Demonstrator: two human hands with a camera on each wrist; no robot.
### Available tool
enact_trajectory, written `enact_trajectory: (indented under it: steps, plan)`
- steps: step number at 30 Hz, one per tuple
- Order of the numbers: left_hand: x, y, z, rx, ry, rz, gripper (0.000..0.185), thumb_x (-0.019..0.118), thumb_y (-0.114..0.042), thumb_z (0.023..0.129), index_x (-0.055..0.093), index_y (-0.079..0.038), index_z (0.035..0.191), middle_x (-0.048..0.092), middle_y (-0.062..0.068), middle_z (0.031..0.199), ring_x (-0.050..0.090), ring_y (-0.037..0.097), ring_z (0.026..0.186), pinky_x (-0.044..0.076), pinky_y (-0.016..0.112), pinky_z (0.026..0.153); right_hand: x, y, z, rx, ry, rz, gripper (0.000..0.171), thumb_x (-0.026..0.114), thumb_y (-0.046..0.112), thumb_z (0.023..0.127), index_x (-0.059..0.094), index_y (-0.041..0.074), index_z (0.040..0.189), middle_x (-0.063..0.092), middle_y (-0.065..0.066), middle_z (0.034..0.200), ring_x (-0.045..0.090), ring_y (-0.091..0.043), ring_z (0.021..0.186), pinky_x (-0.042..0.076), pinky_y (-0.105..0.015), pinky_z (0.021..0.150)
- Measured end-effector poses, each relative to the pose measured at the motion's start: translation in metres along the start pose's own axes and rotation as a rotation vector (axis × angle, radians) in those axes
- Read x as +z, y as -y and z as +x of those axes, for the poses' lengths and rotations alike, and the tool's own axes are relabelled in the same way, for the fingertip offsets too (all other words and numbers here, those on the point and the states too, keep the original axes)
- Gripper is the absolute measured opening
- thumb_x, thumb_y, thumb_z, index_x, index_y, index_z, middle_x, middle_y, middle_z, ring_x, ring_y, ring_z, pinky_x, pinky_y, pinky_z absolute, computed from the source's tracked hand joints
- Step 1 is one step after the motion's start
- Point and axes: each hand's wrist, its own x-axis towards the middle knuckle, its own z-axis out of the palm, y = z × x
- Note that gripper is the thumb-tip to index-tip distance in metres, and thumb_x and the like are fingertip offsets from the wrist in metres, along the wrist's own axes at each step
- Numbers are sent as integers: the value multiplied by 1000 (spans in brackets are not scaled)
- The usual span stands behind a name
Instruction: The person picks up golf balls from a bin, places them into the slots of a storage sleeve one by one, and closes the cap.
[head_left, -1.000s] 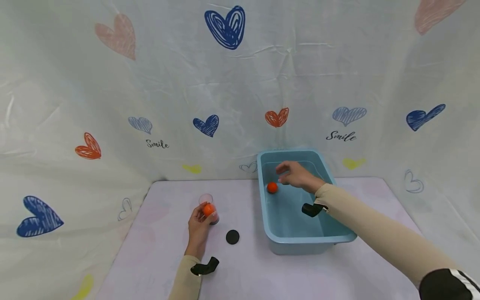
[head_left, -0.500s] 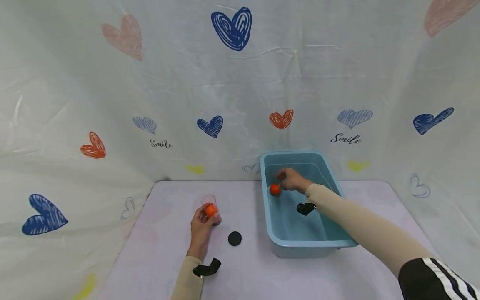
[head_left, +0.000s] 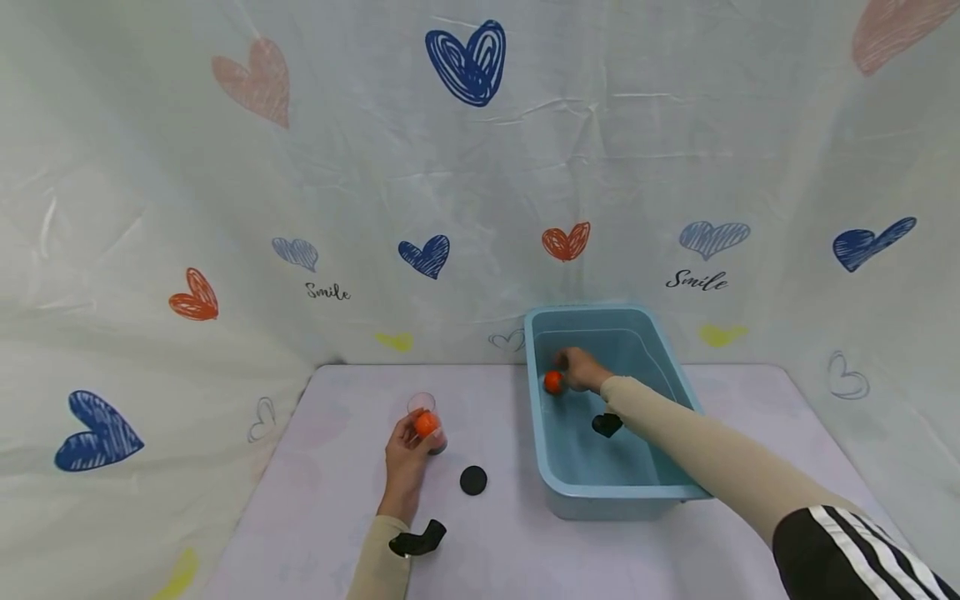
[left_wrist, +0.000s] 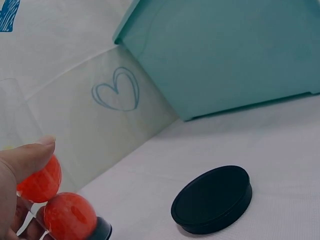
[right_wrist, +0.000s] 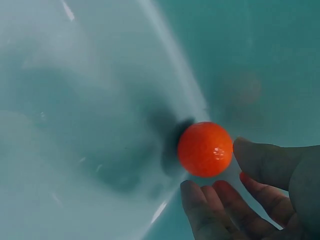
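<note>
My left hand [head_left: 407, 454] grips a clear tube [head_left: 422, 403] with a dark base, standing on the table. Inside it, the left wrist view shows two orange balls, an upper ball [left_wrist: 42, 181] partly behind the thumb and a lower ball [left_wrist: 70, 216] near the base. A round black lid [head_left: 473, 480] lies flat to the right of the tube. My right hand [head_left: 581, 368] reaches down into the blue bin [head_left: 622, 492]. Another orange ball [right_wrist: 205, 149] rests there against the wall, with my thumb at its edge and fingertips just beside it.
The bin stands on the white-covered table [head_left: 495, 554] near its back edge. Behind it hangs a pale curtain [head_left: 480, 167] printed with hearts. The bin's raised walls surround my right hand.
My right hand has lowered into the bin and come close to the ball by the wall. My left hand keeps holding the tube in place. The head view has shifted slightly.
</note>
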Motion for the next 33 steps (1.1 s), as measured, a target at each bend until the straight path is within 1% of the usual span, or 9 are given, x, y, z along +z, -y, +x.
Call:
enact_trajectory:
  steps: [3,8,13,20,22,24,28,30,33]
  plan:
    - [1,1,1,-5,-3,5,57,75,-4,96,55,-8,149,52,22,153,51,39,137,42,48,119,2,-2,1,19,14,-1,48,60,-14,89,53,-17,136,55,-36,142,54,-47,130,48,-55,112]
    - [1,3,3,-16,-3,6,56,73,-3,96,55,-8,149,52,22,154,50,40,138,41,51,120,7,-3,5,40,17,-2,48,63,-11,92,52,-16,139,55,-35,143,57,-45,123,51,-55,109]
    - [1,3,3,-18,8,8,56,72,-2,97,53,-7,150,50,22,155,49,40,139,40,51,120,11,-5,8,16,24,-27,48,66,-8,94,52,-17,139,56,-36,140,59,-43,115,52,-55,107]
    - [-1,3,3,-10,3,9,56,73,-3,97,53,-7,150,51,22,155,49,41,140,41,52,120,13,-6,9,-5,44,-52,46,75,-6,88,60,-14,131,63,-31,127,63,-39,110,56,-50,99]
    - [0,3,3,-6,-3,11,56,73,-4,97,54,-7,149,51,22,154,49,40,139,42,49,119,13,-5,7,1,64,-60,43,76,-7,86,62,-13,127,64,-29,122,64,-38,107,58,-47,95]
    - [0,3,4,7,-12,3,56,74,-2,96,55,-6,148,53,23,153,51,39,136,47,40,116,13,-3,5,4,90,-94,40,77,-7,84,65,-13,122,66,-26,117,64,-36,104,59,-44,91]
    - [2,3,3,27,-33,-13,57,76,1,93,56,-2,146,56,25,150,55,36,130,51,21,102,13,0,1,28,138,-145,34,79,-7,84,71,-11,116,67,-24,114,64,-32,101,60,-39,85]
    - [3,3,2,26,-37,-16,57,76,2,92,56,-2,146,56,25,150,55,35,129,52,21,101,13,2,-1,47,149,-154,33,80,-6,85,72,-10,117,67,-23,114,64,-30,100,60,-37,85]
    - [2,2,1,17,-36,-9,57,76,0,93,56,-4,147,55,24,151,54,36,130,52,26,106,11,5,-4,72,167,-156,34,80,-4,86,71,-10,118,67,-22,114,63,-28,98,60,-36,83]
